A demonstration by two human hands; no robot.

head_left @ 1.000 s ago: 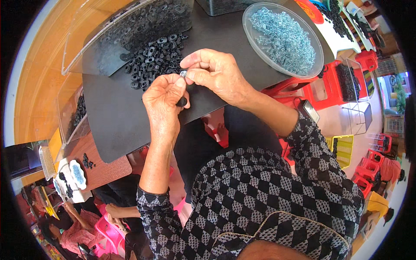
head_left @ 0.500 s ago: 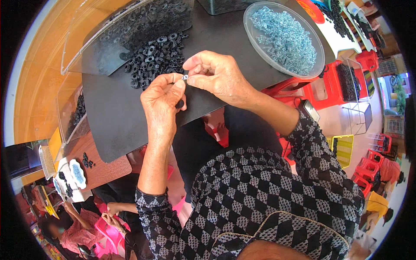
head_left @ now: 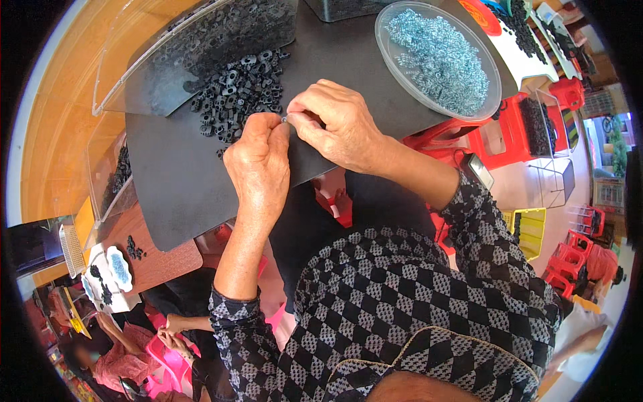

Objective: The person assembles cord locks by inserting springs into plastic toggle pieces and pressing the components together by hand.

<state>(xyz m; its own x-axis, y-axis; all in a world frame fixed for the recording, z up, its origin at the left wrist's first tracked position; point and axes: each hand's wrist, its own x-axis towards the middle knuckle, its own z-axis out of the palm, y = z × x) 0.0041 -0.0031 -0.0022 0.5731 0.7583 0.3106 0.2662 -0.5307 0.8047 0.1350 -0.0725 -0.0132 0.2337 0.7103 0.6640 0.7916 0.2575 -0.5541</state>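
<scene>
Above the dark table top [head_left: 184, 181], my left hand [head_left: 258, 167] and my right hand [head_left: 341, 127] meet, both closed, fingertips nearly touching. A tiny shiny metal piece [head_left: 284, 119] shows between them, too small to name; the right thumb and forefinger pinch it. The left thumb presses on the bent forefinger, and whatever else lies in that hand is hidden. Just beyond the left hand spreads a pile of small black plastic parts [head_left: 241, 90]. To the far right stands a round clear tub [head_left: 496, 100] of small bluish metal pieces [head_left: 439, 60] resembling springs.
A clear plastic bin [head_left: 144, 84] tilts over the pile, with more black parts inside. Red plastic stools [head_left: 506, 130] stand right of the table. At lower left, another person's hands [head_left: 175, 331] are near a brown table [head_left: 164, 268]. A yellow crate [head_left: 532, 234] lies right.
My left hand has turned and its fingers have curled, hiding the dark round piece seen under them before. The right fingers have closed in more tightly around the tiny metal piece.
</scene>
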